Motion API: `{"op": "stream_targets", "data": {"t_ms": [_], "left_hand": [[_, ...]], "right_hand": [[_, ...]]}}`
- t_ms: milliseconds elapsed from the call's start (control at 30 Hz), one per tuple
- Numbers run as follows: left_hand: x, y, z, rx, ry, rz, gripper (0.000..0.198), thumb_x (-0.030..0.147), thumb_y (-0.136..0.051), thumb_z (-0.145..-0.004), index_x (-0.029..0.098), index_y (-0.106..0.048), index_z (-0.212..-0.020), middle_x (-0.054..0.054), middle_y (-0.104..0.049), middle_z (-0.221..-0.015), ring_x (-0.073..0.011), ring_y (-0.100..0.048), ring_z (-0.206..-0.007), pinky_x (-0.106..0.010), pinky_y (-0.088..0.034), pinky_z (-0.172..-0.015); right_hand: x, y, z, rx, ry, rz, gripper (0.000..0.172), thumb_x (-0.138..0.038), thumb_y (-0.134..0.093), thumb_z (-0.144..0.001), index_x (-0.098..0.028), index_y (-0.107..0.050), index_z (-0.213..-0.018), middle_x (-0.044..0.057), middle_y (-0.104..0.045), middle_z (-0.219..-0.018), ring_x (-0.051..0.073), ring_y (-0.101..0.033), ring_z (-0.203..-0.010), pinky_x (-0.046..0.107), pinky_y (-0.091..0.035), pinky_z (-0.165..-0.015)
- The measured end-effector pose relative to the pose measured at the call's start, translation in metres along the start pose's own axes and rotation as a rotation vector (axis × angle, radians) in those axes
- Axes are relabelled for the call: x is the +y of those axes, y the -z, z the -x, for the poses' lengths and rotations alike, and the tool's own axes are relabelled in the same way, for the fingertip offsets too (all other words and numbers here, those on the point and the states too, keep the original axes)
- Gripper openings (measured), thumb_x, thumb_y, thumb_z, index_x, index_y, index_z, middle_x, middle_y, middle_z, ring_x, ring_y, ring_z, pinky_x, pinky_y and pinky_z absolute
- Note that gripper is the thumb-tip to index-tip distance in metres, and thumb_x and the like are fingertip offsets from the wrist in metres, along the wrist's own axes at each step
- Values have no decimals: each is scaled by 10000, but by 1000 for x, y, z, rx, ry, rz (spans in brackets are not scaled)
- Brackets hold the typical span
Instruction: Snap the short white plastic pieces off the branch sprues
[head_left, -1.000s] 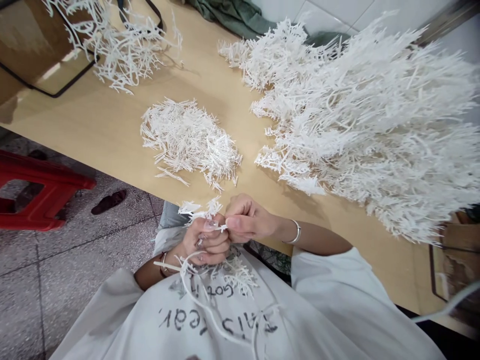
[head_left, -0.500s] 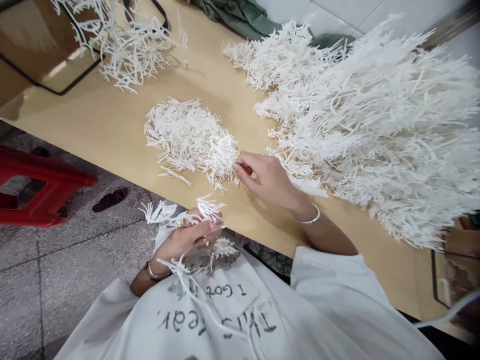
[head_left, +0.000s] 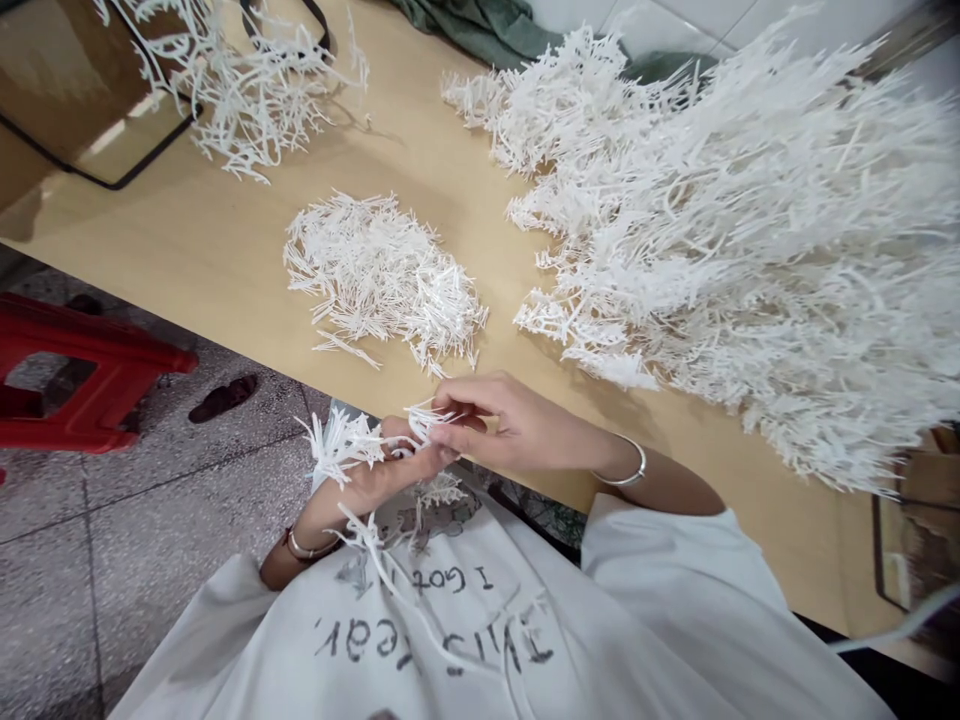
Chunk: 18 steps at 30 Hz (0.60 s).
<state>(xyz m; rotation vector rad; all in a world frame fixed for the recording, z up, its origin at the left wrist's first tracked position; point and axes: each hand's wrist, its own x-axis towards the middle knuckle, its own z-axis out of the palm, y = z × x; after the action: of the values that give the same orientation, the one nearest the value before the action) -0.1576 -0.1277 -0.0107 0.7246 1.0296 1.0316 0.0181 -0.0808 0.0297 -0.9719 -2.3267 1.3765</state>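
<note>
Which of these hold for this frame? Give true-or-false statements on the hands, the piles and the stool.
1. The left hand holds a white branched plastic piece. True.
2. The right hand rests on the small pile. False: it meets the left hand at the table edge.
3. The big pile lies right of the small one. True.
4. The stool is blue. False: red.
</note>
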Motion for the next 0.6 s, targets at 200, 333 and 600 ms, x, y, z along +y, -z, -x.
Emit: {"op": "stream_targets", "data": {"t_ms": [200,333,600], "left_hand": [[7,9,-5,-256,-64,-302,210,237,-652,-759,160,-634,-565,35,-470,-459,-87,-377,-438,-225,-287,-453],[4,6,-5,-92,-111,-241,188,297,-674,-746,166,-642,-616,38,-454,-459,-77,-355,-426,-222,-244,-435],[-1,7,3,-360,134,53,443,474,-592,-777,173,-483,-471,44,-319,-392,-75,-247,-365,-248,-195,-393]], "right_hand": [[5,-4,-5,-35,-20,-227,266,-355,-425,-950,-146,-511,-810,-26,-468,-695,71,-400,-618,191,-316,-557],[3,-7,-6,56,-33,-228,302,-398,-408,-951,-149,-485,-798,-31,-425,-671,72,-360,-590,197,-302,-545],[8,-20,-4,-130,42,-845,354,-378,-482,-921,-154,-409,-656,-84,-293,-552,27,-230,-464,198,-205,-451]]}}
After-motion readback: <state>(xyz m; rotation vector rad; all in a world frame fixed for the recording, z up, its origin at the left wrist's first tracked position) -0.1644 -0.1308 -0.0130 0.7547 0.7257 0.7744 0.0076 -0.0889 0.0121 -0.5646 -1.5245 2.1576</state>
